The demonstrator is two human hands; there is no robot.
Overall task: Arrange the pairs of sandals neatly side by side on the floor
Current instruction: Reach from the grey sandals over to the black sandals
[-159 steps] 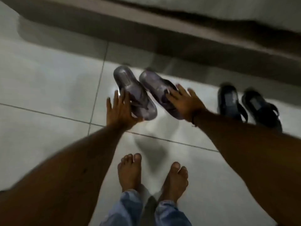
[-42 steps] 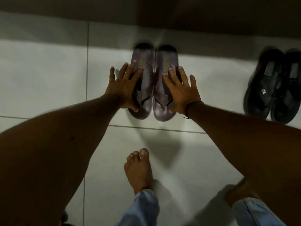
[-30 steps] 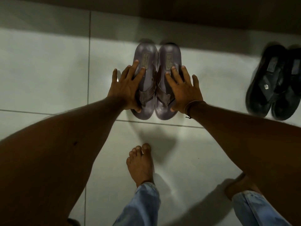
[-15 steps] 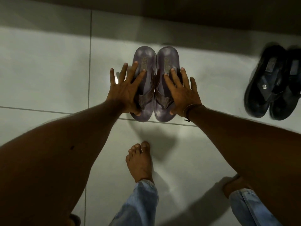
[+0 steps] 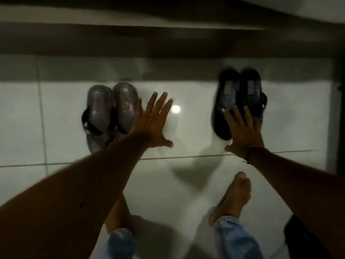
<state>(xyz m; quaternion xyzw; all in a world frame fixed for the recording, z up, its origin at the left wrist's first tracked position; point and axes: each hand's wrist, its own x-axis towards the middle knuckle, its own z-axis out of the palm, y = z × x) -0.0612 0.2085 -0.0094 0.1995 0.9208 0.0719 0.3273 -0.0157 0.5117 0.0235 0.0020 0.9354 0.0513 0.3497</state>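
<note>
A pair of purple-grey sandals (image 5: 110,113) lies side by side on the white tiled floor, left of centre, toes away from me. My left hand (image 5: 152,122) hovers just right of that pair, fingers spread, holding nothing. A pair of black sandals (image 5: 239,94) lies side by side at the right. My right hand (image 5: 242,131) is over their near ends with fingers spread; whether it touches them is hard to tell through the blur.
A dark raised ledge (image 5: 168,40) runs along the far side of the floor. My bare feet (image 5: 233,199) stand near the bottom. A dark vertical edge (image 5: 339,116) bounds the right side. A dark object (image 5: 302,238) sits at bottom right.
Both hands have left the purple-grey sandals and shifted right. My right hand now reaches the black pair, and the view has swung right with my feet stepping that way.
</note>
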